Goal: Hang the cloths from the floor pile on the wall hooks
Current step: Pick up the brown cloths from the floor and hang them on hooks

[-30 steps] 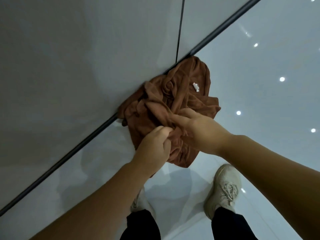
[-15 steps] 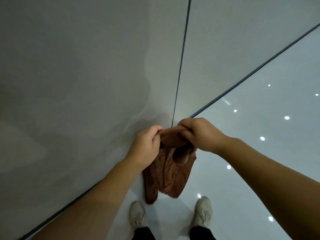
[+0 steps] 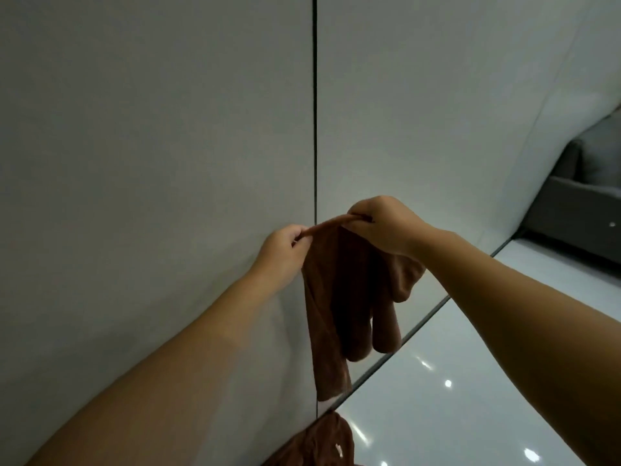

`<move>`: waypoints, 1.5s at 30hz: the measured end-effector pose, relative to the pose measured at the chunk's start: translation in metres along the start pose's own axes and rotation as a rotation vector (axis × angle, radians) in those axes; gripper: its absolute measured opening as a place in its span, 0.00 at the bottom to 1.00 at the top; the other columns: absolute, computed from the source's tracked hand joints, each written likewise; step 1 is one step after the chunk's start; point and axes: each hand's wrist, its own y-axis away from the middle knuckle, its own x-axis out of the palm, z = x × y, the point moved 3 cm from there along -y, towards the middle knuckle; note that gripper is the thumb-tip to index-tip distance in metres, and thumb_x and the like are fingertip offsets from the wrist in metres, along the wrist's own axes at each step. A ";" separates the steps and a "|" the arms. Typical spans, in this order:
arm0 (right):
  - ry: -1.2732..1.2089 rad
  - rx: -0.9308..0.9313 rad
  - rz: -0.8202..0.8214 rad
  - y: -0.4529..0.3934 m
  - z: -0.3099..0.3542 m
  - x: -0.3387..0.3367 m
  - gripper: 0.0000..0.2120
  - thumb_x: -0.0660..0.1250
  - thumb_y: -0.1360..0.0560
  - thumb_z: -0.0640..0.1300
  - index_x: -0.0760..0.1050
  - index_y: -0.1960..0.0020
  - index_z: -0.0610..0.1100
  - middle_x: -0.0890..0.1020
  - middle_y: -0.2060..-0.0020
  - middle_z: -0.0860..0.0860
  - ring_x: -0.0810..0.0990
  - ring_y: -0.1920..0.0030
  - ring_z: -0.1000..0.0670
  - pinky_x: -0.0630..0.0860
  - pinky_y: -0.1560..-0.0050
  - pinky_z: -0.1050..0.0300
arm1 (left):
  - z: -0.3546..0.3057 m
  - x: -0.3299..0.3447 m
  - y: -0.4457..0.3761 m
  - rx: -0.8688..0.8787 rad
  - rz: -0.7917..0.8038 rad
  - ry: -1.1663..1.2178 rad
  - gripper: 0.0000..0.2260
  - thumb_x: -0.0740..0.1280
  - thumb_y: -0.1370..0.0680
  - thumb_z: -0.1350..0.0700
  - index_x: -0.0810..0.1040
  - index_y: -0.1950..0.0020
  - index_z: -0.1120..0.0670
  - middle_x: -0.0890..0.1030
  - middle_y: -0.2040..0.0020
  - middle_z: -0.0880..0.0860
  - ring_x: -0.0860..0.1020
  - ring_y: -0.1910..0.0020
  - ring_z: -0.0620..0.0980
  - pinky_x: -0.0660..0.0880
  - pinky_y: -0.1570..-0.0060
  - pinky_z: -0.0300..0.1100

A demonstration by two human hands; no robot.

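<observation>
A brown cloth [image 3: 339,297] is held up in front of the grey wall [image 3: 151,146], stretched along its top edge between both hands. The left hand [image 3: 284,252] is seen pinching the left end of that edge with curled fingers. The right hand [image 3: 383,225] is clenched around the right end, slightly higher, so the top edge is pulled into a taut, slanted line. The rest of the cloth is left hanging down in loose folds, with a narrow strip reaching lowest on the left side and bunched lobes on the right. The held cloth is kept just in front of the dark vertical seam [image 3: 315,112] between two wall panels; whether the wall is touched cannot be told. Below, at the bottom edge of the view, the floor pile [image 3: 316,445] of brown cloth is seen lying against the base of the wall on the glossy white floor [image 3: 470,381], with a small white tag [image 3: 338,449] showing on it. Ceiling lights are reflected in the floor. A grey sofa [image 3: 584,203] is partly visible at the far right, well apart from the hands.
</observation>
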 end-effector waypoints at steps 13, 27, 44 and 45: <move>0.191 0.044 -0.180 -0.002 0.017 -0.086 0.09 0.64 0.25 0.42 0.80 0.47 0.45 0.81 0.53 0.49 0.77 0.54 0.47 0.74 0.54 0.55 | -0.110 -0.030 -0.025 0.197 0.044 0.083 0.09 0.60 0.20 0.59 0.75 0.49 0.46 0.73 0.67 0.56 0.68 0.72 0.50 0.66 0.72 0.39; 0.118 0.020 -0.282 -0.017 0.023 -0.088 0.12 0.59 0.24 0.38 0.78 0.45 0.47 0.80 0.49 0.48 0.74 0.53 0.49 0.69 0.54 0.57 | -0.087 -0.034 -0.011 0.049 0.211 0.109 0.07 0.61 0.19 0.55 0.78 0.52 0.50 0.83 0.59 0.50 0.82 0.61 0.46 0.77 0.57 0.42; -0.092 0.135 0.067 0.010 0.012 -0.081 0.13 0.66 0.32 0.34 0.78 0.61 0.53 0.81 0.62 0.55 0.79 0.58 0.52 0.73 0.58 0.61 | -0.130 -0.037 -0.025 0.215 0.119 -0.183 0.15 0.58 0.19 0.51 0.77 0.55 0.60 0.75 0.65 0.54 0.72 0.68 0.48 0.70 0.65 0.42; -0.138 0.117 0.081 0.011 0.016 -0.077 0.13 0.67 0.33 0.34 0.78 0.61 0.53 0.81 0.63 0.55 0.79 0.58 0.53 0.74 0.57 0.61 | -0.134 -0.036 -0.026 0.232 0.121 -0.206 0.15 0.59 0.19 0.51 0.77 0.56 0.59 0.76 0.64 0.54 0.73 0.67 0.47 0.71 0.64 0.42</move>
